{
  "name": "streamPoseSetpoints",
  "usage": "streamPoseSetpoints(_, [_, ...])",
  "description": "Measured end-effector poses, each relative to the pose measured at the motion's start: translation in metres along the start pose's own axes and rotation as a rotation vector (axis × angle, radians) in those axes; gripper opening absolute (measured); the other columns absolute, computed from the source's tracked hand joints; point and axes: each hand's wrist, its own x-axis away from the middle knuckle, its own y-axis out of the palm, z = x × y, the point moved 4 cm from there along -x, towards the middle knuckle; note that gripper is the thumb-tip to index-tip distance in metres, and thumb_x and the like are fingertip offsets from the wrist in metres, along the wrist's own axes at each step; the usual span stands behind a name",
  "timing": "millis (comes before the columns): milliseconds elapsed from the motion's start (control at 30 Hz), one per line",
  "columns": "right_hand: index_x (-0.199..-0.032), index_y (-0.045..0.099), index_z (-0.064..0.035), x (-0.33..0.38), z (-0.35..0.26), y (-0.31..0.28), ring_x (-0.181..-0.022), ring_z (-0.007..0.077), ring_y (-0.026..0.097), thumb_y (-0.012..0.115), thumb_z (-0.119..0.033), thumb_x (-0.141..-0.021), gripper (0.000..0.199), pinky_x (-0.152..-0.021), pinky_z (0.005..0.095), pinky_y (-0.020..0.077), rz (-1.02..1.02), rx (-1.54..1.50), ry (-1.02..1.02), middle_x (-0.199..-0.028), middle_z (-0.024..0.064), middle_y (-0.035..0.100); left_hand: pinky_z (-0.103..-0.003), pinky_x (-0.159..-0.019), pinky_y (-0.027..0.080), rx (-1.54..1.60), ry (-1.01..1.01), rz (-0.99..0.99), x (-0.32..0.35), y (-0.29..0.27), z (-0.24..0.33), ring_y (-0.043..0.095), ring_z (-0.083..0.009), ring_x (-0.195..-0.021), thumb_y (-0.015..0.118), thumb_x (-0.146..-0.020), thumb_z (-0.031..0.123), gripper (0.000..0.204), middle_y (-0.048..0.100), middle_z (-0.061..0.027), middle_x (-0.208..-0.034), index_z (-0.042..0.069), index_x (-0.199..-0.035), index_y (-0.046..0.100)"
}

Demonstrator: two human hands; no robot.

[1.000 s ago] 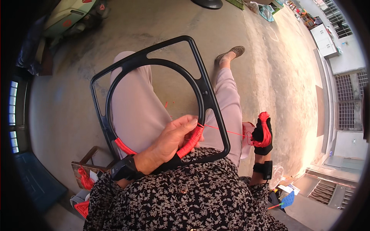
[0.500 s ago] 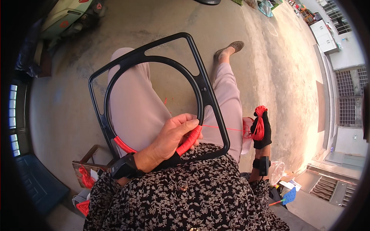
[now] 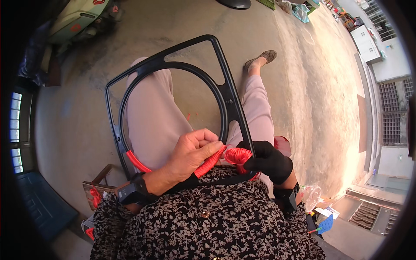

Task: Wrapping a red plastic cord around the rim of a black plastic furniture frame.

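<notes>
A black frame (image 3: 231, 102), roughly square with a round ring inside, rests across my lap. Red cord wrapping (image 3: 209, 167) covers part of the ring's near side, and another wrapped stretch shows at its lower left. My bare left hand (image 3: 190, 152) pinches the ring at the end of the wrapping, thumb on top. In a black glove, my right hand (image 3: 271, 162) grips a bundle of red cord (image 3: 238, 156) beside the frame's right bar, close to the wrapped part. The glove hides part of that bar.
A wooden stool (image 3: 93, 185) with red cord on it stands at my left. Farther left is a dark blue panel (image 3: 34, 203). A scooter (image 3: 80, 19) is parked at the far left. Plastic wrapping and a blue swatter (image 3: 325, 224) lie at my right.
My right hand has moved left with the cord bundle, from out beside my leg to the frame's right bar. The taut strand no longer shows. My left hand stays on the ring.
</notes>
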Motion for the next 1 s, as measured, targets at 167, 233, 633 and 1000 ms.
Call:
streamPoseSetpoints(167, [-0.141, 0.030, 0.0005, -0.002, -0.009, 0.010, -0.097, 0.0135, 0.057, 0.073, -0.002, -0.074, 0.080, -0.085, 0.0282, 0.0467, 0.269, -0.058, -0.334, -0.109, 0.0086, 0.060, -0.018, -0.058, 0.048, -0.090, -0.129, -0.050, -0.002, 0.000, 0.019, 0.059, -0.0055, -0.067, 0.055, -0.095, 0.012, 0.010, 0.063, -0.0031, -0.079, 0.002, -0.093, 0.055])
streamPoseSetpoints(233, [-0.145, 0.021, -0.0025, -0.003, -0.011, 0.014, -0.095, 0.0148, 0.056, 0.075, 0.000, -0.072, 0.091, -0.086, 0.0290, 0.0459, 0.278, -0.078, -0.412, -0.109, 0.0076, 0.058, -0.018, -0.056, 0.047, 0.041, -0.177, 0.028, 0.000, 0.011, 0.023, 0.058, -0.0048, -0.067, 0.055, -0.095, 0.012, 0.012, 0.064, -0.0035, -0.078, 0.000, -0.094, 0.056])
streamPoseSetpoints(633, [-0.126, 0.047, -0.0008, 0.026, -0.014, -0.069, -0.093, 0.0206, 0.061, 0.041, -0.027, -0.100, 0.038, -0.085, 0.0357, 0.0500, 0.928, -0.320, -0.863, -0.109, 0.0085, 0.059, -0.018, -0.064, 0.050, -0.111, -0.073, 0.021, -0.007, 0.003, -0.005, 0.061, -0.0068, -0.071, 0.059, -0.093, 0.012, 0.013, 0.066, -0.0061, -0.083, -0.001, -0.093, 0.058])
streamPoseSetpoints(1000, [-0.121, 0.055, -0.0071, -0.026, -0.117, -0.044, -0.082, 0.0199, 0.061, 0.061, -0.017, -0.085, 0.038, -0.079, 0.0330, 0.0499, 0.715, 0.624, -0.686, -0.094, 0.0088, 0.062, -0.018, -0.066, 0.049, -0.193, -0.003, 0.001, -0.001, 0.005, -0.001, 0.061, -0.0070, -0.075, 0.061, -0.089, 0.005, 0.009, 0.065, -0.0056, -0.091, -0.002, -0.096, 0.061])
